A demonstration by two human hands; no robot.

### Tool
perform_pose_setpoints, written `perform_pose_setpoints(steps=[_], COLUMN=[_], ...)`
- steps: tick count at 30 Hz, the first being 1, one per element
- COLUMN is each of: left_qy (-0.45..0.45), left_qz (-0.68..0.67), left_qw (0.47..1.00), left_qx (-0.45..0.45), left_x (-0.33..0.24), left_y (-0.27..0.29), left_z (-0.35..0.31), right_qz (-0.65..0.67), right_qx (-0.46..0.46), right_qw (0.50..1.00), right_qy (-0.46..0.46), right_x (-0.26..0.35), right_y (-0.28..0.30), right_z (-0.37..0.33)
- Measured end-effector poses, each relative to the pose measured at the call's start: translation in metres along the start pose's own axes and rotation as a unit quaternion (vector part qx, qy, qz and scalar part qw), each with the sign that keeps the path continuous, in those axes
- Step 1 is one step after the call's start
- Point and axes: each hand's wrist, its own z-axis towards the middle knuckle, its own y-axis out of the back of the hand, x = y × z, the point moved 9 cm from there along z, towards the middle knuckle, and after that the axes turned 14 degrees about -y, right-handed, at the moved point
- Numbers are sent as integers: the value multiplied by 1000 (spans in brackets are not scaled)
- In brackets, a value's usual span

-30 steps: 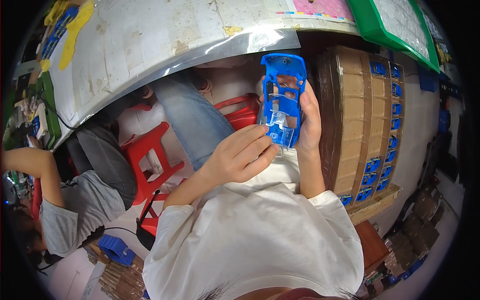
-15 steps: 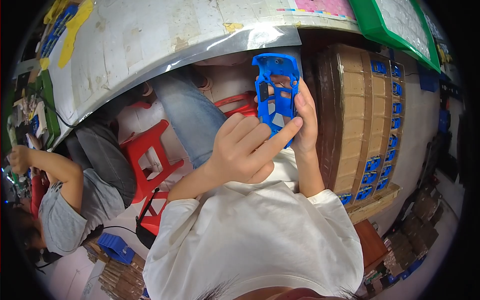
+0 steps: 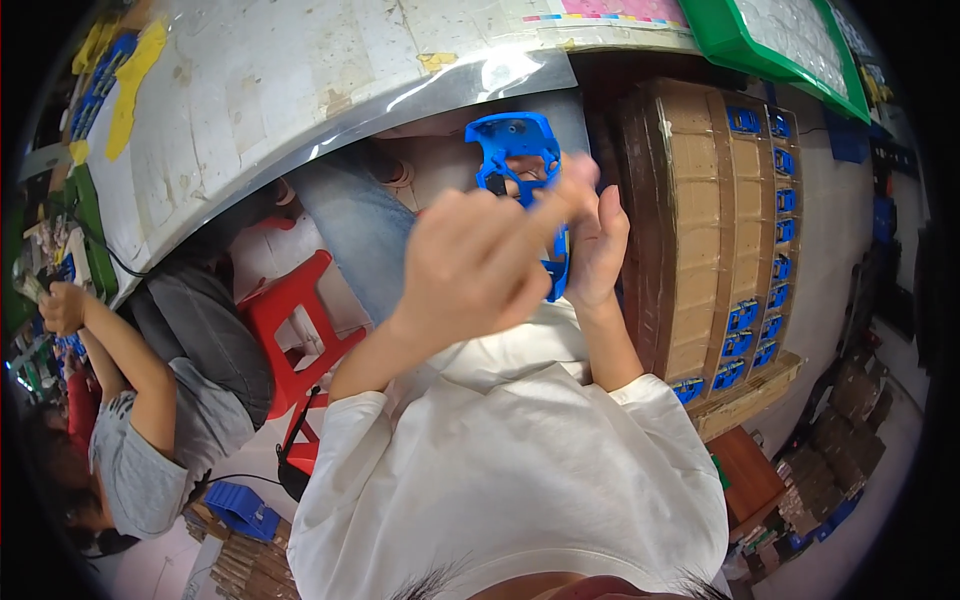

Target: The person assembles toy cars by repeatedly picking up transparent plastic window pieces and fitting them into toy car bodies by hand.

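A blue plastic toy car body shell (image 3: 512,130) with cut-out window openings stands lengthwise in front of my chest, its hollow side showing. From its right side my right hand (image 3: 597,250) supports it, thumb raised and fingertips visible through an opening. A black patch (image 3: 495,184) sits on the shell's left side. My left hand (image 3: 465,265) crosses in front of the shell, covering its middle. Motion smears its fingers; the index finger reaches toward the upper right, the others look curled. Whether it touches the shell or pinches anything small, I cannot tell.
To the right stands a stack of divided cardboard trays (image 3: 690,225) with several blue parts. A green bin (image 3: 722,45) rests on the white table (image 3: 300,70). Red stools (image 3: 300,320) and a seated person (image 3: 150,420) are at left.
My left hand has swung up and right across the shell and is now blurred. The shell has shifted slightly left in my right hand, whose thumb has lifted off its edge.
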Motion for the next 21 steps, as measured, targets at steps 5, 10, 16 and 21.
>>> perform_pose_setpoints(steps=[5, 10, 16, 21], left_qy=[35, 91, 128, 5], left_qz=[23, -48, -59, -13], left_qw=[998, 994, 990, 998], left_qx=[-35, -46, -32, -67], left_x=[15, 18, 16, -18], left_y=[22, 27, 20, 26], left_z=[6, -7, -23, -21], right_qz=[-27, -35, -19, 79], right_qx=[27, 3, 18, 24], right_qw=[999, 999, 1000, 995], right_qy=[-12, -28, -15, -55], right_x=[-2, -2, -5, -12], right_y=[4, 7, 8, 9], right_z=[2, 2, 8, 9])
